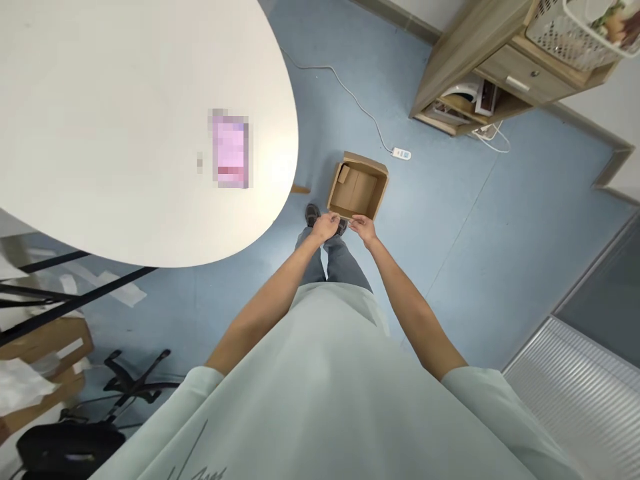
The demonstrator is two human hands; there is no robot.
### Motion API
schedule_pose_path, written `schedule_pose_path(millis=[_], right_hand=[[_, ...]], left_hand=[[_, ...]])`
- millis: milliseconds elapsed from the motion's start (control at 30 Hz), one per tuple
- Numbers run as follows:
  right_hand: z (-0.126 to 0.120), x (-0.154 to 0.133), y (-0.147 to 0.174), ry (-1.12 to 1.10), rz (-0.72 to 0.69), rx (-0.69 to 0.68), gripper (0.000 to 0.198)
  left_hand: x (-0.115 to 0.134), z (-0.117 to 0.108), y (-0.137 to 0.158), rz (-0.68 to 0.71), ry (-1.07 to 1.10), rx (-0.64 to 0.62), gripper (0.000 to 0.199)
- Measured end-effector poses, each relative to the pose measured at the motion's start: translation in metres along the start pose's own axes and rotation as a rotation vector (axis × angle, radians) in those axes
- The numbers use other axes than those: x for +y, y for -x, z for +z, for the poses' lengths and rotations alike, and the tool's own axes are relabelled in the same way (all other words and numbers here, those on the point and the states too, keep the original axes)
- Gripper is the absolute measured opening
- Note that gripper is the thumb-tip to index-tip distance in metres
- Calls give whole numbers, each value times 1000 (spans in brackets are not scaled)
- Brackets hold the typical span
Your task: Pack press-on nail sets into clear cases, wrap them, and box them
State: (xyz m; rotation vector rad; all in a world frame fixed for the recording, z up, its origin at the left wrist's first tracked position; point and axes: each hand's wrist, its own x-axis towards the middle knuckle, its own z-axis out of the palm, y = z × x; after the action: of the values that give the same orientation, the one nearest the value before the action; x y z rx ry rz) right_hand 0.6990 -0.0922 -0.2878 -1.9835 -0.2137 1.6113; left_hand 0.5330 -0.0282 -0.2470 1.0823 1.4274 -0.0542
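Note:
An open brown cardboard box [357, 190] stands on the blue floor in front of my feet, with a flap folded at its inner left side. My left hand [326, 227] is at the box's near left corner, above my dark shoe, its fingers curled together. At the near right edge is my right hand [364, 229], its fingers bent and thumb drawn in as in a pinch. Whatever the fingertips hold is too small to make out. I cannot tell whether either hand touches the box or hovers above it.
A round white table [150, 220] fills the upper left, with a blurred pink item [231, 152] on it. A white power strip [401, 154] and its cord lie beyond the box. A wooden cabinet [465, 67] stands upper right, and a black chair [70, 447] lower left.

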Motion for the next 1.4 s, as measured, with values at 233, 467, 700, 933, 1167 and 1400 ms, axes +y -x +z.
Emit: schedule_pose_path(millis=[233, 467, 700, 933, 1167, 1400], right_hand=[[12, -27, 83, 54, -59, -63, 30], [79, -45, 152, 165, -249, -170, 41], [194, -50, 245, 225, -430, -294, 51], [331, -57, 345, 322, -549, -402, 47], [444, -72, 408, 434, -665, -545, 33], [550, -85, 418, 466, -697, -664, 30]], left_hand=[[-1, -45, 99, 18, 101, 25, 36], [-36, -112, 192, 114, 298, 46, 37], [-107, -214, 290, 218, 593, 233, 26], [-191, -317, 385, 291, 752, 529, 25], [-256, -379, 443, 276, 976, 755, 26], [-303, -439, 475, 265, 1107, 925, 25]])
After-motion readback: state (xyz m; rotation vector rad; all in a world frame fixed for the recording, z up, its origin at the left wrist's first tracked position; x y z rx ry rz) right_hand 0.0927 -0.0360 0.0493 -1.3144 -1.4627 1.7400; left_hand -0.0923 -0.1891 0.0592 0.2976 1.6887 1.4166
